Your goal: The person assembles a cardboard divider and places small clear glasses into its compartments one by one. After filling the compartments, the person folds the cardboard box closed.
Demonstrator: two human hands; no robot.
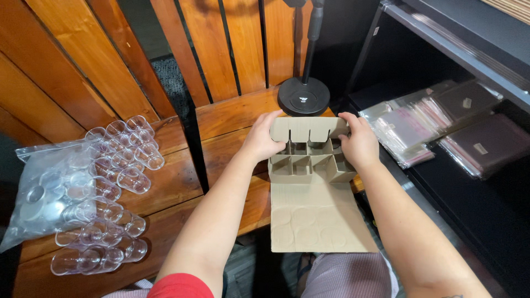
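Your left hand (264,139) grips the left end of the cardboard divider (310,157), fingers curled over its top flap and thumb behind, closed firmly on the card. Your right hand (359,142) does the same on the right end, fingers wrapped over the upper corner and palm against the side cells. The divider is a grid of small square cells in tan card, held upright near the table's (232,118) right edge, close to its far right corner. From its lower edge a flat cardboard sheet (317,218) stamped with faint round outlines hangs down past the table's near edge, over your lap.

Just beyond the divider, touching distance from your fingertips, stands the round black base (303,96) of a stand, its pole rising out of view. Toward the table's left edge lie rows of clear plastic cups (118,165) on their sides, and a clear bag (44,187) of round lids sits beside them. These are well apart from your hands. To your right, past the table edge, a dark shelf (458,49) holds flat cellophane packets (419,127). The wood between the cups and the divider lies open.
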